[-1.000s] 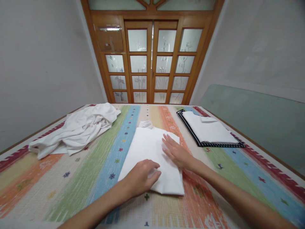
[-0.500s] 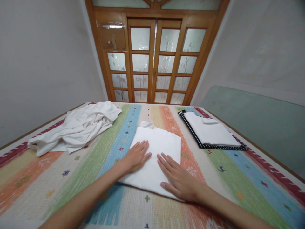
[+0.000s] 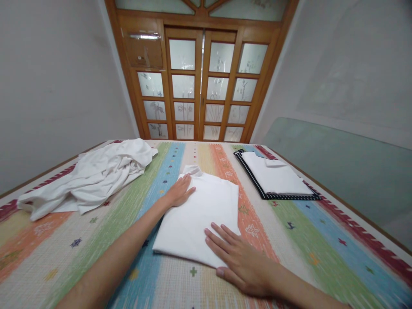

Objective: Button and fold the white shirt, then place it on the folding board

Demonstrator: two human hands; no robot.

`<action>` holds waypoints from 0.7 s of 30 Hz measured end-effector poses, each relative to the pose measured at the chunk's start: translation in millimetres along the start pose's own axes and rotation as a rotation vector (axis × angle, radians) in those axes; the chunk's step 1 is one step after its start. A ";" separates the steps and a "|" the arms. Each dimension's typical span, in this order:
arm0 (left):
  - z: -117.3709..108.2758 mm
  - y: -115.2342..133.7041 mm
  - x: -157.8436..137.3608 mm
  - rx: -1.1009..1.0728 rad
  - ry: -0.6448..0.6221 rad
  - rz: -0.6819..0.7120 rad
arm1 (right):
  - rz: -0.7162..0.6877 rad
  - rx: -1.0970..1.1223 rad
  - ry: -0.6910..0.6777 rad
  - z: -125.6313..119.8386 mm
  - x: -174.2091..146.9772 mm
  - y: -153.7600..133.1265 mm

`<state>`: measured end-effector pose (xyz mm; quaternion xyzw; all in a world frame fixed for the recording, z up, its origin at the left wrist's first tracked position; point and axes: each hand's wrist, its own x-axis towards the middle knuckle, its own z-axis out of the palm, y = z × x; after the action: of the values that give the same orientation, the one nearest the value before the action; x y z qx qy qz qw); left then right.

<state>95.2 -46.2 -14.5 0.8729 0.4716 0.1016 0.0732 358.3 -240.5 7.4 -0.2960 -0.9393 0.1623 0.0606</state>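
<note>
A white folded shirt lies flat in front of me, its collar pointing away. My left hand rests flat on the shirt's upper left edge, just below the collar, fingers stretched out. Over the lower right corner of the shirt lies my right hand, palm down with the fingers extended; its thumb reaches past the near edge. Neither hand grips anything. The corner beneath my right hand is hidden.
A crumpled white cloth lies at the left. At the right, a white folded garment sits on a black striped one. Everything rests on a striped, patterned cover. A green panel borders the right; wooden doors stand beyond.
My left hand has slid up the shirt toward the collar. The right hand has drawn back toward the near right corner. My view has shifted slightly right.
</note>
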 end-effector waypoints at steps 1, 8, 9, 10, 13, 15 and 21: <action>1.5 -0.6 -0.2 0.013 0.009 0.005 | 0.001 0.007 -0.008 0.5 -0.8 0.3; 15.3 18.6 -8.7 0.152 0.133 0.000 | 0.162 -0.013 0.091 5.9 16.2 16.9; 16.1 24.6 -12.6 0.155 0.130 0.001 | 0.184 -0.029 0.101 6.0 23.5 22.3; 16.7 31.1 -17.5 0.154 0.128 0.011 | 0.202 -0.048 0.106 5.9 31.7 28.6; 18.1 50.0 -37.5 0.145 0.121 0.069 | 0.250 -0.108 0.129 5.5 57.5 53.5; 18.7 60.1 -53.2 0.138 0.112 0.106 | 0.279 -0.149 0.177 5.8 73.0 73.4; 13.2 78.6 -89.3 0.066 0.073 0.195 | 0.357 -0.236 0.251 4.3 105.2 124.9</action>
<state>114.2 -164.2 -19.4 0.9122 0.3901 0.1245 0.0170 338.3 -84.6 -37.3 -0.4802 -0.8697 0.0213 0.1122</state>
